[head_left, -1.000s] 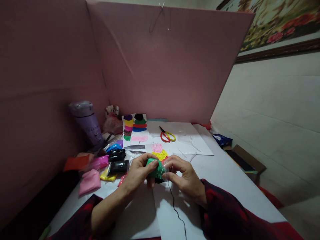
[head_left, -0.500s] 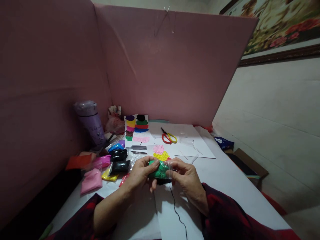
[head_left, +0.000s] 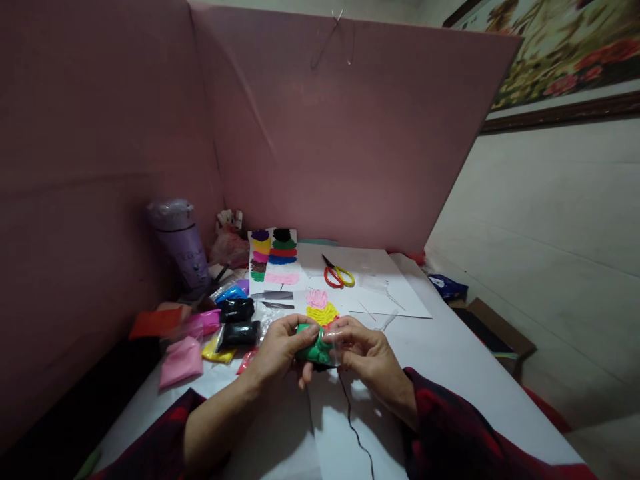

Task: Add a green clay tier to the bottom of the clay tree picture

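Note:
Between my two hands, above the front middle of the table, is a clear plastic packet of green modelling clay (head_left: 311, 348). My left hand (head_left: 284, 347) grips its left side, thumb on top. My right hand (head_left: 369, 353) pinches the clear plastic at the packet's right end, its fingers partly hiding it. Just beyond the packet lies a clay piece with a pink part (head_left: 317, 298) and a ridged yellow part (head_left: 321, 314); a bit of red shows below, the rest hidden by my hands. A thin black strand (head_left: 356, 437) runs from under the packet toward me.
Packets of clay lie to the left, among them black (head_left: 239, 335), pink (head_left: 181, 362) and orange (head_left: 156, 322). Red-and-yellow scissors (head_left: 338, 273) rest on white paper behind. A colour swatch card (head_left: 283, 257) and a purple tumbler (head_left: 184, 250) stand further back, near pink panels.
My right fingers have shifted on the clear plastic end, and the green packet is tilted a little differently. My left hand keeps its grip.

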Demonstrator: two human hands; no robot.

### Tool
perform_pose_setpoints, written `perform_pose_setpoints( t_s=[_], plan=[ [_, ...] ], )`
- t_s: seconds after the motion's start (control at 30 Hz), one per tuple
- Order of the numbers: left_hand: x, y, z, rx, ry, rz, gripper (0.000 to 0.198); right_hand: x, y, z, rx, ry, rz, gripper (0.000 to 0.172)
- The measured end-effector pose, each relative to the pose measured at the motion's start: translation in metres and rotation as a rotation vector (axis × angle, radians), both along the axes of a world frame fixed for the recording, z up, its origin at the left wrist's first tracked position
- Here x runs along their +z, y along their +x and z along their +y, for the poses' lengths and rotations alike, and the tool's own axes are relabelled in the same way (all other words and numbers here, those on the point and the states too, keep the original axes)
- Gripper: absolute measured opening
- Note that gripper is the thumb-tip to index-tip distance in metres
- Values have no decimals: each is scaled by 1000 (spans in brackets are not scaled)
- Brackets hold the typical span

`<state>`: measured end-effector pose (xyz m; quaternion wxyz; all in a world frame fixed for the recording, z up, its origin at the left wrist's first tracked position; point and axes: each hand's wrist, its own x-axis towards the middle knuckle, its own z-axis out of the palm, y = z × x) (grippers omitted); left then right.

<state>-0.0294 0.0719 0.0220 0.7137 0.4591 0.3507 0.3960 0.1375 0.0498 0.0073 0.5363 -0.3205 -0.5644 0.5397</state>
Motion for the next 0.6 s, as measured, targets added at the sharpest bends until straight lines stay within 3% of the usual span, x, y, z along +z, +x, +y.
perform_pose_setpoints(
  t_s=[0.2,0.33,0.47,0.6],
  plan=[
    [1,0,0,46,28,5,39,5,4,1,29,99,-108,9],
    [2,0,1,76,87,15,40,4,4,0,-94,125,-93,10],
    [3,1,0,140,199,38,40,7,4,-3,-206,248,-301,18],
    [5,2,-7,217,369,145,30,10,3,-4,-231,334,-437,16]
  ],
)
